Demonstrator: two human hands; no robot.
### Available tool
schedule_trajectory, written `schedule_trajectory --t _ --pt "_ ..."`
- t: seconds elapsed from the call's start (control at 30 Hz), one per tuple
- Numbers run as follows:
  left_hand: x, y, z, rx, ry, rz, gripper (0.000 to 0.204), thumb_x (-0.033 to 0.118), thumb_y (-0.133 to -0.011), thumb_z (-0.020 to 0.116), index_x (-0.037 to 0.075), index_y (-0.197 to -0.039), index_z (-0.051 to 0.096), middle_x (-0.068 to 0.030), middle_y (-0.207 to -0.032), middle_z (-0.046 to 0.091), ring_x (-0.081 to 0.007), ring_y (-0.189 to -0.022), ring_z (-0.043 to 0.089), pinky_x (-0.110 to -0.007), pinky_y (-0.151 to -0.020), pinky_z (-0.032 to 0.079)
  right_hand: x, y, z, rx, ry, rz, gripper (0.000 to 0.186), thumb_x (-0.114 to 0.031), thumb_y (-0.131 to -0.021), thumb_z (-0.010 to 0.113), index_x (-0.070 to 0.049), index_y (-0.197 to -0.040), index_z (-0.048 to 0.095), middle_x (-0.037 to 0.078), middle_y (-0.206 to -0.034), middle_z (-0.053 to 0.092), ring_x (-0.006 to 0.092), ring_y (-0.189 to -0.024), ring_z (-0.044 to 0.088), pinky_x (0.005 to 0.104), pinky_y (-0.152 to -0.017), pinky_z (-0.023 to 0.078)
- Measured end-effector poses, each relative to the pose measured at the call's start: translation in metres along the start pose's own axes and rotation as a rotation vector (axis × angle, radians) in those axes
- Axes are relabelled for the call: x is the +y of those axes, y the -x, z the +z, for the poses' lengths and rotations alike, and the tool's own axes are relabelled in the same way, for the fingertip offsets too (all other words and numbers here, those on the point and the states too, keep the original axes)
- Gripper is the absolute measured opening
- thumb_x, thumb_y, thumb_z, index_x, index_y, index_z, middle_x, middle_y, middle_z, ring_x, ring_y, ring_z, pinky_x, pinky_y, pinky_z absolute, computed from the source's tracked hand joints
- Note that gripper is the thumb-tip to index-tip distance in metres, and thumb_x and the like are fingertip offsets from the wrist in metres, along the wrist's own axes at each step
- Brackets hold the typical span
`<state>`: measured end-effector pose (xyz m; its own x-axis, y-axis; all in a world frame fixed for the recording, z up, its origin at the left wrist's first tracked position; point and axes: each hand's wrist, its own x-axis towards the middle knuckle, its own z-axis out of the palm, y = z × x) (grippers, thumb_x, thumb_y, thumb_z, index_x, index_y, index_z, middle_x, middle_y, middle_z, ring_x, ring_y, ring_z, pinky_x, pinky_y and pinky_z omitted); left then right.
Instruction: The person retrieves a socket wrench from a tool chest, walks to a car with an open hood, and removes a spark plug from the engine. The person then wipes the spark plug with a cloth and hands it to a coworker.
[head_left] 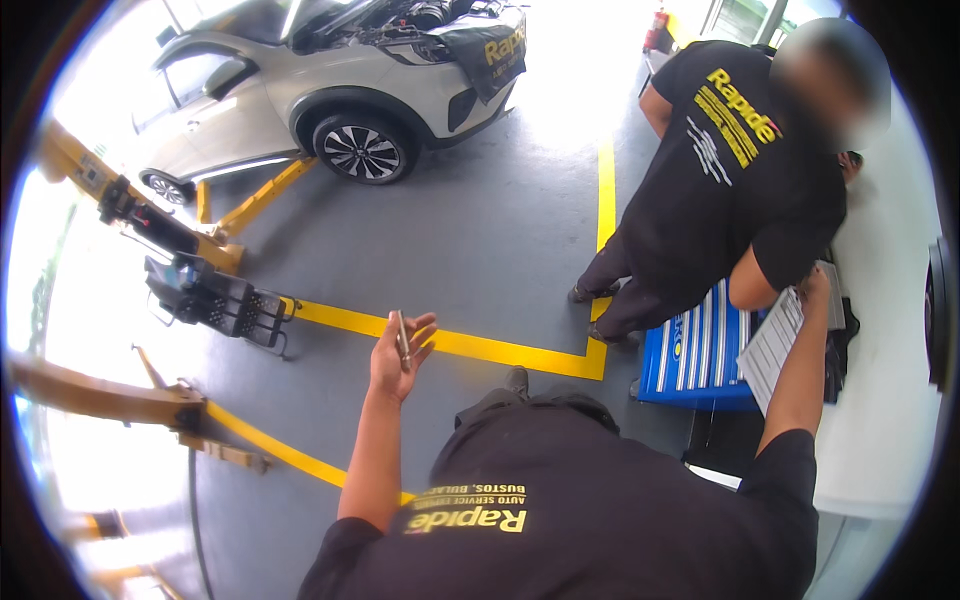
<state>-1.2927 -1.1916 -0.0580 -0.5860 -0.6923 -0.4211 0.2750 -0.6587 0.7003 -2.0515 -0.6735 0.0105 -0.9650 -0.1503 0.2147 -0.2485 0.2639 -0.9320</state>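
Observation:
My left hand (398,358) is raised over the floor, a slim pen (404,343) pinched against the thumb while other fingers spread away. Over on the right, my right hand (816,288) grips the upper edge of a printed paper form (774,345), which hangs tilted in front of a blue tool chest (697,345). Whether a board backs the form, I cannot tell. Close beside that hand, a co-worker in a black shirt (735,170) leans toward the wall side; one of their hands (851,165) shows there, partly hidden.
A light-coloured car (250,110) with its bonnet up stands at the far left. Yellow lift arms (265,200) reach under it. Nearer are a black wheeled stand (215,300) and another lift arm (110,393). Yellow floor lines (500,350) cross the grey floor. A fire extinguisher (656,32) stands far back.

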Motion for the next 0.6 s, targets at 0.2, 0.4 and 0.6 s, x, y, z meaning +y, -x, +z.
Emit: schedule_trajectory --t 0.2,0.4,0.6 --pt "0.062 -0.113 0.085 -0.015 -0.134 -0.057 0.041 0.046 -0.108 0.042 0.015 -0.088 0.059 -0.0157 -0.124 0.066 -0.0268 -0.117 0.061 -0.042 -0.102 0.048 0.044 -0.025 0.073 0.130 0.117 0.169 0.028 -0.021 -0.099 0.059 -0.002 -0.117 0.068 0.011 -0.104 0.072 0.0206 -0.091 0.070 0.0336 -0.078 0.057" --pt "0.084 -0.245 0.173 -0.122 -0.174 -0.020 0.040 0.045 -0.108 0.041 0.015 -0.089 0.059 -0.0166 -0.124 0.066 -0.0286 -0.121 0.059 -0.045 -0.106 0.045 0.065 -0.053 0.089 0.205 0.238 0.197 0.028 -0.021 -0.099 0.059 -0.002 -0.115 0.070 0.011 -0.104 0.072 0.0219 -0.092 0.070 0.0346 -0.079 0.058" --pt "0.105 -0.337 0.252 -0.180 -0.237 -0.076 0.041 0.048 -0.107 0.042 0.014 -0.092 0.059 -0.0167 -0.126 0.065 -0.0279 -0.121 0.059 -0.043 -0.105 0.045 0.088 -0.092 0.143 0.147 0.392 0.209 0.028 -0.022 -0.098 0.059 -0.003 -0.114 0.071 0.011 -0.104 0.073 0.0233 -0.093 0.070 0.0355 -0.080 0.058"
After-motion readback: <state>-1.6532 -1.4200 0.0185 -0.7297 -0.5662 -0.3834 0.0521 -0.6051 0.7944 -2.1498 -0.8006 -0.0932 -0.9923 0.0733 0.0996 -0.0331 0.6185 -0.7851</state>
